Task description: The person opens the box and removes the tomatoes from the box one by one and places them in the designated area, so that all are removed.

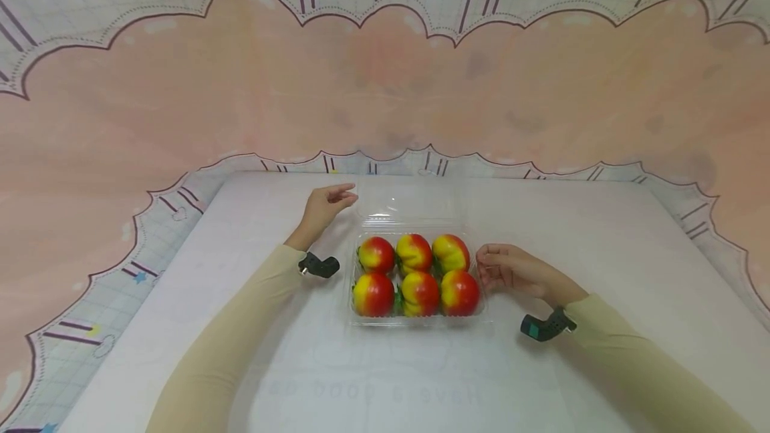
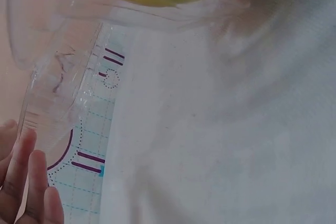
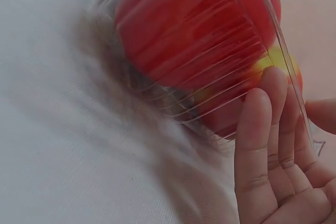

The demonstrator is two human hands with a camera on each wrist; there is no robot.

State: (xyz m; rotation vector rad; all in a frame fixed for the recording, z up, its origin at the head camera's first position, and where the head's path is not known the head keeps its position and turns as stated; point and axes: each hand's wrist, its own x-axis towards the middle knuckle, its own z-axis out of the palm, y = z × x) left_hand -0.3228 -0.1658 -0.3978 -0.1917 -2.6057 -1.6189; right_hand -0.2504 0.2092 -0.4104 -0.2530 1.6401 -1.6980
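Note:
A clear plastic clamshell box (image 1: 421,321) lies in front of me with its lid (image 1: 412,200) folded back. Inside sit several red-and-yellow, peach-like fruits (image 1: 413,252) in two rows of three, with bits of green showing. My left hand (image 1: 325,209) is at the left edge of the lid, fingers extended and thumb a little apart; the left wrist view shows its fingers (image 2: 37,182) right by the lid's edge. On the box's right side, my right hand (image 1: 511,269) pinches the rim, fingers (image 3: 254,140) along the outer ribbed wall and thumb across the rim.
The box stands on a white-covered table (image 1: 289,366). Behind it and along the sides hangs a patterned cloth (image 1: 385,85) in peach and pale blue. A dark wrist camera (image 1: 319,266) sits on the left wrist, another camera (image 1: 547,325) on the right.

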